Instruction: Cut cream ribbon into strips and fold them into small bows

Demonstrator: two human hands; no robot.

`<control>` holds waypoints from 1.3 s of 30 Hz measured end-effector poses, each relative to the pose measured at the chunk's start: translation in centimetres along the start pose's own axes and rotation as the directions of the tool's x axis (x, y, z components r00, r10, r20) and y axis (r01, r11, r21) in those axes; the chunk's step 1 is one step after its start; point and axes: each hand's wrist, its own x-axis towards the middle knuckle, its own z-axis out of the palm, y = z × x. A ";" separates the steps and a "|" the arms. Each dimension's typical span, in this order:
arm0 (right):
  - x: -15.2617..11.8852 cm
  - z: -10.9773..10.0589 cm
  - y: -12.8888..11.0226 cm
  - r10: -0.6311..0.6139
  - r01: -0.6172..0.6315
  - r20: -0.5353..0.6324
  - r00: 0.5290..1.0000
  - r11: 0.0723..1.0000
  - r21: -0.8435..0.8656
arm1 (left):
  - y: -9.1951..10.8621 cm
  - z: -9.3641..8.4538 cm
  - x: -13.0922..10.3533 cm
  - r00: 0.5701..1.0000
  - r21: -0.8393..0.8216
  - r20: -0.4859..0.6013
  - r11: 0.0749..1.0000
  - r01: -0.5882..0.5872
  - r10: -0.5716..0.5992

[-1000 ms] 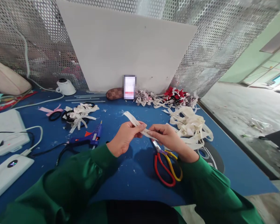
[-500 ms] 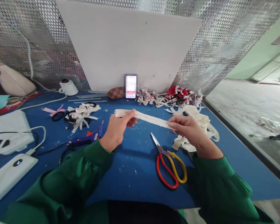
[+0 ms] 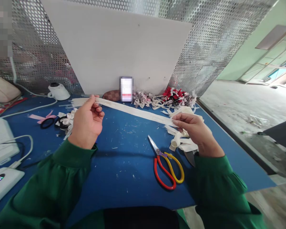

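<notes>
A long white ribbon (image 3: 135,112) is stretched between my two hands above the blue table (image 3: 124,171). My left hand (image 3: 89,122) pinches it near its left end, and a short piece sticks out beyond the fingers. The right end is held between thumb and fingers of my right hand (image 3: 193,128). Below the ribbon lie scissors (image 3: 165,162) with one red and one yellow handle. Loose cream ribbon (image 3: 187,144) lies under and beside my right hand.
Ribbon bows (image 3: 173,97) are heaped along the back beside a lit phone (image 3: 126,89) and a checkered pouch (image 3: 111,95). At the left are white bows (image 3: 66,120), a pink bow (image 3: 44,118), a white cup (image 3: 59,92) and a white power bank (image 3: 6,183) with cables.
My left hand has moved left and up along the table, so a longer length of ribbon spans between my hands. My right hand still grips its end. The camera view has shifted slightly right.
</notes>
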 end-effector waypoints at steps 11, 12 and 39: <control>0.0 1.4 0.4 -0.022 0.020 0.023 0.999 0.998 0.055 | 0.2 0.1 -0.1 0.999 -0.003 -0.029 0.999 0.045 -0.045; 0.1 1.5 0.4 -0.024 0.023 0.027 0.999 0.999 0.041 | 0.2 0.1 -0.1 0.999 0.002 -0.024 0.999 0.043 -0.043; -3.8 8.7 -1.1 -0.011 0.021 -0.047 0.999 0.978 0.209 | -4.1 -0.2 -7.3 0.559 0.714 0.653 0.662 -0.229 -0.511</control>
